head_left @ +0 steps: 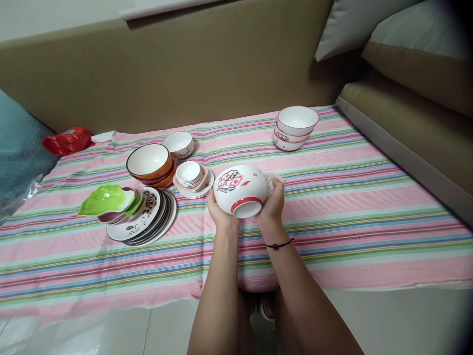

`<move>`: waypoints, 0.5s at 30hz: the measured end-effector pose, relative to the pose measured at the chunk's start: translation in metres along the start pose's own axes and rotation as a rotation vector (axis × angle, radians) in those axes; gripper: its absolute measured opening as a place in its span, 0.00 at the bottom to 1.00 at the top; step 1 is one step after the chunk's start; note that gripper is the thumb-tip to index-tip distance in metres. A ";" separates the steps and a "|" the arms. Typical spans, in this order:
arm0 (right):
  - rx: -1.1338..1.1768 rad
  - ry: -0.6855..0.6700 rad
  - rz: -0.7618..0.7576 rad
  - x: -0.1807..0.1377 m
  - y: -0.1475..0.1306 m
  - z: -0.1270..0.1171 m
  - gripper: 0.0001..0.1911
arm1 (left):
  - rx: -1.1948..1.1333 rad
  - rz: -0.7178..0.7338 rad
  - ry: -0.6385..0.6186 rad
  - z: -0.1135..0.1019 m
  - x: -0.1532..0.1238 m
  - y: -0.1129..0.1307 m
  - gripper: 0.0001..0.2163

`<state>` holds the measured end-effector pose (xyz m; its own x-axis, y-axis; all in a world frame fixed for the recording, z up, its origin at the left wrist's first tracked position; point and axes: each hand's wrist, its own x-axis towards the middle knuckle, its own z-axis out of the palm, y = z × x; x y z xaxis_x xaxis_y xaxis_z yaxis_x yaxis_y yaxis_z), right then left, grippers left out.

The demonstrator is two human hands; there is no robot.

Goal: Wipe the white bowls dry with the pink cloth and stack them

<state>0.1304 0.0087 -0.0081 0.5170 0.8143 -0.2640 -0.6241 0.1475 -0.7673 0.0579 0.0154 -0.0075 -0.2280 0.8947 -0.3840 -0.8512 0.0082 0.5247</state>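
A white bowl (242, 183) with a red foot ring and a red-and-black printed pattern is tilted on its side in front of me, its base turned toward me. My left hand (221, 213) is closed around its left side. On the right side, my right hand (272, 203) grips the bowl too, with a pale cloth or tissue (274, 178) bunched at its fingers. The bowl's opening faces away and is hidden. Just left of it stand small white dishes (189, 172) stacked on a pink dish and a saucer.
Similar red-rimmed bowls (297, 118) are stacked at the back right. Left are orange bowls (150, 161), a white bowl (179, 143), stacked plates (133, 228) and a green leaf-shaped dish (105, 199). A striped cloth (351, 207) lies beneath, with a red bundle (69, 140) far left.
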 end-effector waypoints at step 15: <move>-0.743 -0.141 -0.982 -0.012 -0.031 -0.025 0.16 | 0.215 -0.288 -0.193 0.009 -0.015 -0.008 0.28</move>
<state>0.1580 -0.0196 0.0047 0.4816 0.5993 0.6395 0.4992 0.4122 -0.7622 0.0725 0.0057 0.0008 0.1162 0.9094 -0.3994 -0.7441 0.3460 0.5714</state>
